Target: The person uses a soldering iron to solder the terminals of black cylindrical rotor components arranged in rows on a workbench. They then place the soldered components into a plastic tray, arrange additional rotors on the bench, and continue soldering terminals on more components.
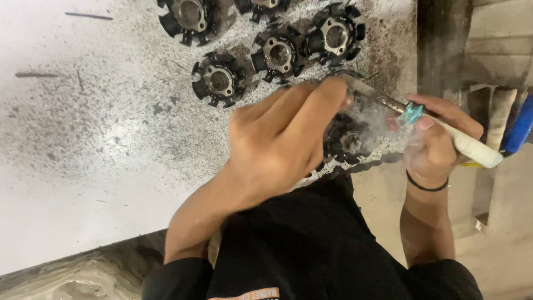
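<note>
My left hand [286, 133] grips a black toothed ring-shaped metal part [347, 141] at the edge of the white table [83, 166], covering most of it. My right hand [438, 139] holds a tool [472, 149] with a white handle, a teal collar and a thin metal shaft. The shaft's tip reaches the top of the held part by my left fingertips. White dust blurs the spot between the hands.
Several similar black toothed parts with grey metal hubs [219, 80] [277, 53] [336, 36] [189, 16] lie on the speckled table top behind my hands. A blue object [522, 125] and pale boards stand at the right. My black shirt [311, 250] fills the bottom.
</note>
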`<state>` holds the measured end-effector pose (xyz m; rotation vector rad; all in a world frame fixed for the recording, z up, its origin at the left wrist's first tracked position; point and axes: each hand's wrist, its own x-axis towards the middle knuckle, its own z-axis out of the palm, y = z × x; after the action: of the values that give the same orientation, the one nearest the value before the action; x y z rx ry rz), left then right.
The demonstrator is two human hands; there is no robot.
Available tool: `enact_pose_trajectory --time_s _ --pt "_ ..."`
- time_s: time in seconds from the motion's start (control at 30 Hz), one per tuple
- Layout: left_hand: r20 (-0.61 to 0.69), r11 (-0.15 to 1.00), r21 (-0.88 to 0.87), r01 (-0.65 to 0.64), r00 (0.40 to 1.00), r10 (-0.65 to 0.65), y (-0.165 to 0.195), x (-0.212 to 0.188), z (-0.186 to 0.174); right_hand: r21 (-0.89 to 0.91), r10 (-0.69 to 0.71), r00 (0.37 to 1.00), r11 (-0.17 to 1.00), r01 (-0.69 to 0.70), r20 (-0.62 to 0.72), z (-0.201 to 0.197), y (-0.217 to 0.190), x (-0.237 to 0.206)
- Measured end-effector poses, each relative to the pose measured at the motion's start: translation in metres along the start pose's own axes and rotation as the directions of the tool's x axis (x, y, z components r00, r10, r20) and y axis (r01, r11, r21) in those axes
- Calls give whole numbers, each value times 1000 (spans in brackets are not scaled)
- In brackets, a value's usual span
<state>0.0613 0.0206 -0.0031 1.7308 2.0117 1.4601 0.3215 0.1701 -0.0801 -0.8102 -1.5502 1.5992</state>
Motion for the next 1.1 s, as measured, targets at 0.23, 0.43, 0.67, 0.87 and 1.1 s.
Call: enact_pose_trajectory --time_s 0.23,0.43,0.67,0.87,1.1 --pt "18 921 322 218 972 -236 -69 -16 65 -101 -2 997 995 10 81 17 4 19" --pt "-3 937 291 194 979 -202 -74 -21 79 -126 40 994 992 -27 102 30 -8 30" --pt "47 960 205 192 977 -206 -76 -23 90 -488 5 939 855 175 344 62 -61 61" --pt "-39 977 69 201 979 -198 -72 -12 89 -656 73 878 694 296 473 71 -87 83" --pt "46 984 84 155 986 -159 -35 5 10 -39 90 990 995 -87 107 43 -35 64"
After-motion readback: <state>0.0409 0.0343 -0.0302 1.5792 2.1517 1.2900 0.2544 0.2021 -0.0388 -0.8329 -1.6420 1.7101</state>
